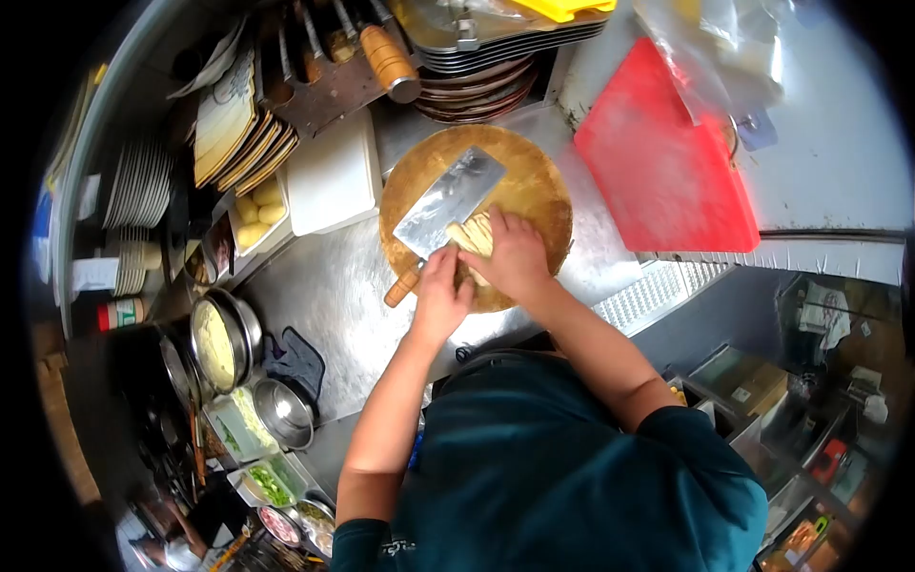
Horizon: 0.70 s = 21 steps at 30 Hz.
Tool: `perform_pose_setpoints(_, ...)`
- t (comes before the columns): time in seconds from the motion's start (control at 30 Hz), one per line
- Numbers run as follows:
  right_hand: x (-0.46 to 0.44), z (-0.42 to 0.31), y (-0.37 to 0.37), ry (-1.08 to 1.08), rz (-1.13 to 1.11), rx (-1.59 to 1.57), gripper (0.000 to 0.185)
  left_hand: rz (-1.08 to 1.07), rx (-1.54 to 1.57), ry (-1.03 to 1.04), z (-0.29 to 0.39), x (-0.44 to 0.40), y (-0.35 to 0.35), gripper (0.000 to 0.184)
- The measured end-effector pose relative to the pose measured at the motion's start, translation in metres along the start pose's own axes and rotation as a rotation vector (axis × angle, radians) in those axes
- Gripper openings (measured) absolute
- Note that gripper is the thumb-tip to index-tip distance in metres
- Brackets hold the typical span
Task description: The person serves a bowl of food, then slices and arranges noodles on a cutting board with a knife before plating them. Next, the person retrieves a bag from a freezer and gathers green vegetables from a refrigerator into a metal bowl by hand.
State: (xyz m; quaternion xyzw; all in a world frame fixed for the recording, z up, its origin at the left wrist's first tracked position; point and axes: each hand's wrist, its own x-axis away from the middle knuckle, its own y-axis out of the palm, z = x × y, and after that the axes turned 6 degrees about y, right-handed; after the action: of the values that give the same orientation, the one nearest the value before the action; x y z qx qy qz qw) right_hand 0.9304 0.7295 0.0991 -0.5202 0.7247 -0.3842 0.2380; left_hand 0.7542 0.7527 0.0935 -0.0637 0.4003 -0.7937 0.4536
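Note:
On the round wooden chopping block point(538, 172) lies a cleaver point(450, 202), its broad blade flat on the wood and its wooden handle point(403, 285) over the block's left edge. Pale yellow sliced food point(474, 234) is bunched beside the blade; its exact kind I cannot make out. My right hand point(515, 255) is cupped over the slices from the right, fingers curled around them. My left hand point(446, 291) is closed against their near left side, fingertips partly hidden. Neither hand holds the cleaver, though my left hand is close to its handle.
A red cutting board point(658, 157) leans at the right. Behind the block are stacked plates point(477, 91) and a knife rack point(329, 91). To the left stand a white-lidded container point(332, 176), peeled potatoes point(257, 214), a steel bowl point(283, 413), and a dark cloth point(294, 362) on the steel counter point(348, 315).

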Motion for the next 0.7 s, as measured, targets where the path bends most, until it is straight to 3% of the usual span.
perform_pose_setpoints(0.1,-0.006,0.016,-0.002,-0.06,-0.071,-0.08,0.087,-0.102,0.274,-0.367,0.006,-0.006,0.014,0.055)
perform_pose_setpoints(0.23,-0.007,0.031,-0.01,-0.057,-0.152,-0.083,0.089,-0.028,0.398,-0.401,0.004,-0.003,0.032,0.068)
perform_pose_setpoints(0.33,-0.003,0.03,-0.01,-0.038,-0.137,-0.111,0.089,-0.133,0.212,-0.316,0.006,0.001,0.025,0.07)
perform_pose_setpoints(0.43,-0.004,0.033,0.002,-0.024,-0.106,-0.119,0.087,-0.105,0.345,-0.374,0.001,0.005,0.028,0.068)
perform_pose_setpoints(0.53,-0.009,0.038,0.004,-0.007,-0.172,-0.175,0.085,-0.07,0.378,-0.358,-0.002,0.008,0.024,0.057)
perform_pose_setpoints(0.63,-0.009,0.037,0.001,0.017,-0.189,-0.17,0.084,-0.033,0.487,-0.586,0.0,0.011,0.019,0.043)
perform_pose_setpoints(0.7,-0.008,0.037,0.005,-0.018,-0.109,-0.145,0.083,0.019,0.438,-0.621,-0.003,0.015,0.019,0.035)
